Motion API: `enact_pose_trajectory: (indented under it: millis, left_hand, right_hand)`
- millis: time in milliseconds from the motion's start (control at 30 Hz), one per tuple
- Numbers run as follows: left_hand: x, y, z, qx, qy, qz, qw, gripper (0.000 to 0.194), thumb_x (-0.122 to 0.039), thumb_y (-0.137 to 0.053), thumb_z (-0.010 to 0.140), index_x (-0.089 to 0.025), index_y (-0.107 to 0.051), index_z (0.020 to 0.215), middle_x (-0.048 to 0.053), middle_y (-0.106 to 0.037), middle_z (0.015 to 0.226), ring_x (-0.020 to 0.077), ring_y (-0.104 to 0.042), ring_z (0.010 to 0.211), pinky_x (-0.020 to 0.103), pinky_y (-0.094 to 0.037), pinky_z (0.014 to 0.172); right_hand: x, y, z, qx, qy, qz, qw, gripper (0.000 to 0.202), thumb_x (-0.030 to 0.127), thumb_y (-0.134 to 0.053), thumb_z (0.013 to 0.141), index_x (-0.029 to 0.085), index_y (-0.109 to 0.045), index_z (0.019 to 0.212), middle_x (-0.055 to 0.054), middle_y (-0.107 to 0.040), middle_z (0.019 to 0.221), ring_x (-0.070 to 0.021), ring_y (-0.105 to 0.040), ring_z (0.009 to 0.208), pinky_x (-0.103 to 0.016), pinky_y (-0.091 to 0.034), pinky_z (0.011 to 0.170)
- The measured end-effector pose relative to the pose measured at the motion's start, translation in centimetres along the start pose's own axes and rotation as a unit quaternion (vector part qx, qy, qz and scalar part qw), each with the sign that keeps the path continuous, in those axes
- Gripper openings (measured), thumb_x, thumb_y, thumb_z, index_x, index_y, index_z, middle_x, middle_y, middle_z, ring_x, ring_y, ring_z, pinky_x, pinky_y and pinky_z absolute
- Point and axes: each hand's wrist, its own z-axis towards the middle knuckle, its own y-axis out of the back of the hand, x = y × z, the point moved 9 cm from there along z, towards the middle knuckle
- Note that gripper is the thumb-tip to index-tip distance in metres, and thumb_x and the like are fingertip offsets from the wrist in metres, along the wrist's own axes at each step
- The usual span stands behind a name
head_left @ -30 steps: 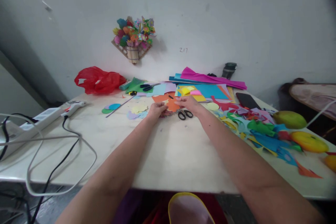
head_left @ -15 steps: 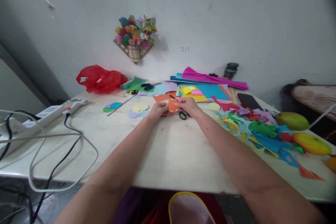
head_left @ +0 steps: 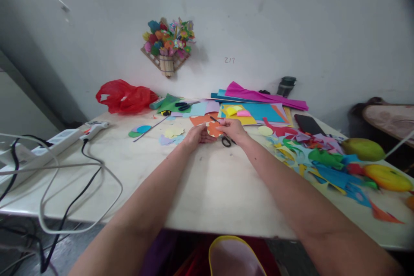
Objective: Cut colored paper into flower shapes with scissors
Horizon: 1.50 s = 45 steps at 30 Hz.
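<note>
An orange flower-shaped paper cutout (head_left: pixel 214 129) is held up between my two hands over the middle of the table. My right hand (head_left: pixel 234 130) pinches its right side between thumb and fingers. At the left edge, my left hand (head_left: pixel 196 135) is curled with its fingers behind and below the cutout; their exact contact is partly hidden. Black-handled scissors (head_left: pixel 226 141) lie under my right hand, mostly covered by it. Just behind the hands rests a larger sheet of orange paper (head_left: pixel 200 120), with a dark, thin pen-like stick (head_left: pixel 213 118) near it.
Yellow and lilac paper flowers (head_left: pixel 174 131), coloured discs (head_left: pixel 144 129) and a red plastic bag (head_left: pixel 121 97) are on the left. Stacked coloured paper (head_left: pixel 258 112) lies behind. Scraps (head_left: pixel 323 159), a phone (head_left: pixel 308 125) and fruit (head_left: pixel 364 149) occupy the right; cables (head_left: pixel 100 166) cross the left.
The orange cutout has turned slightly in my hands. My left thumb has eased off its face, and more of my left fingers show below it. The scissors stay put.
</note>
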Motion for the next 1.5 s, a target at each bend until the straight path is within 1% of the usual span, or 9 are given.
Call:
enact_pose_trajectory:
  millis: [133,267,400,533,700,800,967,1233,1500]
  left_hand:
    - [-0.2,-0.1,-0.1,0.010,-0.014,0.010,1.000,0.047,-0.061,-0.069,0.080,-0.015,-0.060,0.084,0.011,-0.072,0.066,0.0253,-0.074,0.068,0.033,-0.059,0.066]
    - [0.0,-0.1,-0.1,0.018,-0.025,0.049,0.998,0.039,-0.042,-0.086,0.067,-0.015,-0.058,0.073,0.008,-0.071,0.065,0.0201,-0.073,0.066,0.026,-0.057,0.063]
    - [0.1,0.2,0.0,-0.004,-0.022,0.047,0.999,0.037,-0.032,-0.087,0.067,-0.016,-0.055,0.068,0.005,-0.071,0.062,0.0174,-0.072,0.061,0.023,-0.055,0.058]
    - [-0.1,-0.1,-0.2,-0.003,-0.018,0.030,0.999,0.029,-0.028,-0.084,0.071,-0.014,-0.059,0.072,0.007,-0.073,0.067,0.0162,-0.072,0.061,0.023,-0.056,0.060]
    - [-0.3,-0.2,-0.5,0.002,-0.015,0.022,1.000,0.030,-0.028,-0.086,0.069,-0.012,-0.061,0.076,0.008,-0.074,0.069,0.0165,-0.072,0.062,0.021,-0.056,0.059]
    - [-0.3,-0.2,-0.6,0.000,-0.011,0.022,1.000,0.031,-0.028,-0.087,0.068,-0.013,-0.061,0.076,0.008,-0.074,0.068,0.0159,-0.071,0.060,0.020,-0.055,0.058]
    - [-0.3,-0.2,-0.5,0.001,-0.017,0.015,1.000,0.031,-0.027,-0.087,0.067,-0.013,-0.061,0.078,0.007,-0.073,0.068,0.0169,-0.073,0.064,0.021,-0.056,0.060]
    - [-0.1,-0.3,-0.2,0.010,-0.026,0.032,0.999,0.039,-0.029,-0.090,0.063,-0.015,-0.055,0.071,0.003,-0.070,0.064,0.0196,-0.073,0.065,0.027,-0.059,0.063]
    - [-0.3,-0.4,-0.6,0.012,-0.021,0.051,0.998,0.037,-0.032,-0.090,0.062,-0.013,-0.059,0.072,0.005,-0.072,0.066,0.0182,-0.072,0.063,0.026,-0.057,0.062]
  right_hand:
    - [0.1,-0.1,-0.1,-0.001,0.002,-0.007,1.000,0.024,0.028,-0.079,0.055,0.021,-0.056,0.056,0.004,-0.054,0.052,-0.0133,-0.053,0.050,-0.029,-0.049,0.051]
    - [0.3,-0.3,-0.3,-0.001,0.005,-0.025,1.000,0.022,0.026,-0.079,0.057,0.021,-0.057,0.056,0.005,-0.054,0.051,-0.0123,-0.051,0.048,-0.027,-0.047,0.049]
    - [0.4,-0.3,-0.4,-0.002,0.002,-0.026,1.000,0.022,0.023,-0.081,0.058,0.020,-0.060,0.062,0.005,-0.055,0.054,-0.0119,-0.052,0.050,-0.025,-0.046,0.048]
    - [-0.1,0.1,-0.4,-0.012,-0.037,0.048,0.998,0.021,0.033,-0.075,0.076,0.020,-0.065,0.088,0.001,-0.063,0.065,-0.0140,-0.059,0.056,-0.024,-0.046,0.047]
    - [-1.1,0.3,-0.5,-0.002,-0.097,0.099,0.990,0.026,0.041,-0.064,0.089,0.016,-0.066,0.083,-0.003,-0.066,0.067,-0.0127,-0.060,0.057,-0.021,-0.042,0.044]
    - [-1.3,0.0,-0.6,0.013,-0.099,0.100,0.990,0.029,0.044,-0.066,0.088,0.015,-0.068,0.083,-0.004,-0.066,0.068,-0.0125,-0.060,0.059,-0.020,-0.041,0.044]
    - [-1.1,-0.6,-0.7,0.042,-0.069,0.080,0.994,0.035,0.051,-0.074,0.075,0.017,-0.066,0.076,-0.002,-0.064,0.068,-0.0139,-0.057,0.063,-0.022,-0.040,0.046]
    - [-1.4,-0.5,-0.5,0.035,-0.052,0.057,0.996,0.040,0.053,-0.079,0.062,0.018,-0.061,0.066,0.003,-0.052,0.062,-0.0127,-0.049,0.061,-0.025,-0.039,0.051]
    - [-1.4,-1.3,-1.0,0.054,-0.096,0.127,0.986,0.044,0.062,-0.065,0.076,0.018,-0.064,0.071,-0.003,-0.062,0.063,-0.0145,-0.054,0.056,-0.028,-0.040,0.053]
